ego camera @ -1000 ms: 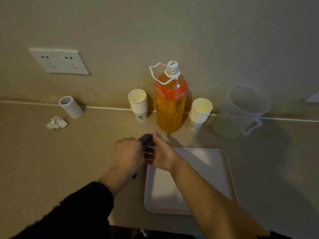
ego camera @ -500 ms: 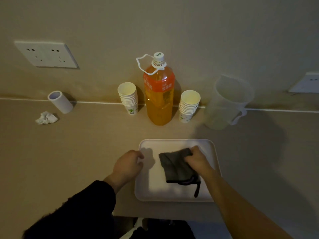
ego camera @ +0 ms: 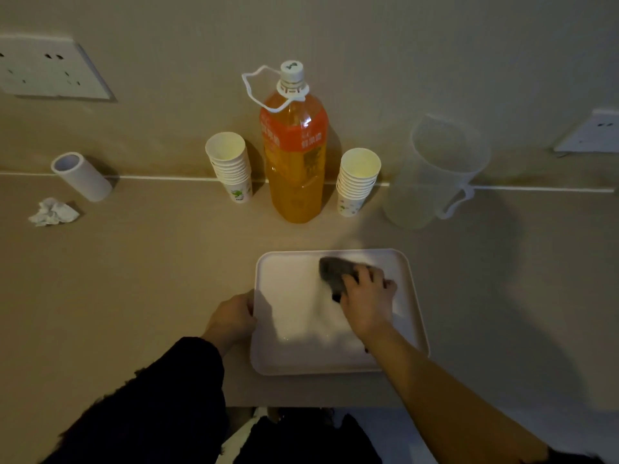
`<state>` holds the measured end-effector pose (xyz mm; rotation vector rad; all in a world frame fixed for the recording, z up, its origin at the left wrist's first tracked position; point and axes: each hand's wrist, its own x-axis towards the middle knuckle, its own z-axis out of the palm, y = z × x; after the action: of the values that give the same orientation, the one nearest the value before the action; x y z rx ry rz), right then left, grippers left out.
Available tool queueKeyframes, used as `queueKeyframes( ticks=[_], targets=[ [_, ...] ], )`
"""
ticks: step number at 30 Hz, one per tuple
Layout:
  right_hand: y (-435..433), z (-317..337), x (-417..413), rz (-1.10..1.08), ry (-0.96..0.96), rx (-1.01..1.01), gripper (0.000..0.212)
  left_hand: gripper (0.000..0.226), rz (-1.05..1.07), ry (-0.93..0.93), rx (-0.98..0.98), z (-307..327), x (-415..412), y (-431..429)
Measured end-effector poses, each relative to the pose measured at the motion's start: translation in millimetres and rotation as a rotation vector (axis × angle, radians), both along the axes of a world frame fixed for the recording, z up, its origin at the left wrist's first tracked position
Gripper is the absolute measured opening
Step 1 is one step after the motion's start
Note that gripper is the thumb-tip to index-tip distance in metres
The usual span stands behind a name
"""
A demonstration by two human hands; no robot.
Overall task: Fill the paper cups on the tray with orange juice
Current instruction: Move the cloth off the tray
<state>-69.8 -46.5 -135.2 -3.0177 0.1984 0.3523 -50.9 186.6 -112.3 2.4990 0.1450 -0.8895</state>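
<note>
Glossy plastic tray [ego camera: 288, 286], matt cloth [ego camera: 333, 272]; paper cups [ego camera: 231, 165]; clear plastic bottle [ego camera: 296, 182] (jug [ego camera: 432, 175] frosted).

The dark cloth [ego camera: 335, 272], held between both hands a second ago and then spread flat mid-tray, is now bunched under the right hand [ego camera: 366, 303], which grips it on the far right part of the tray [ego camera: 288, 329]. The left hand [ego camera: 231, 319] has let go of the cloth and now sits against the tray's left rim, seemingly holding it.

Beige desk [ego camera: 150, 279] against the wall. Along the back, left to right: crumpled tissue [ego camera: 53, 212], white tube [ego camera: 82, 177], left cup stack [ego camera: 231, 169], juice bottle [ego camera: 294, 169], right cup stack [ego camera: 356, 182], clear jug [ego camera: 432, 175]. Near the front, white tray [ego camera: 288, 296].
</note>
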Motion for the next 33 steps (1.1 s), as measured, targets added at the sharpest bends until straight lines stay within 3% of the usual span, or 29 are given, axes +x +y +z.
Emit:
queueKeyframes(
  ticks=[2,4,11,15,21,26,33],
  targets=[
    [5.9,1.2,9.2,-0.170,0.050,0.097,0.047,0.019,-0.006,0.011,-0.041,-2.0,3.6,2.7],
    [17.5,0.6,18.1,-0.179,0.131,0.140,0.050,0.021,-0.008,0.030,-0.056,-6.0,6.3,5.8],
    [78.4,1.3,24.8,0.277,0.172,0.160,0.051,0.011,0.122,0.074,-0.152,-16.9,11.5,9.6],
    [91.1,4.2,8.9,0.584,0.169,0.194,0.036,0.011,0.190,0.097,-0.178,-18.7,15.3,9.4],
    [71.5,14.9,-18.0,0.791,0.230,0.214,0.019,0.018,0.212,0.112,-0.192,-19.9,12.3,10.8],
    [49.9,13.6,-25.6,0.782,0.211,0.273,0.020,0.034,0.085,0.093,-0.185,-17.9,13.3,7.6],
    [17.4,9.3,-25.8,0.526,0.184,0.374,0.023,0.032,0.058,0.108,-0.155,-13.4,14.5,4.2]
  ],
)
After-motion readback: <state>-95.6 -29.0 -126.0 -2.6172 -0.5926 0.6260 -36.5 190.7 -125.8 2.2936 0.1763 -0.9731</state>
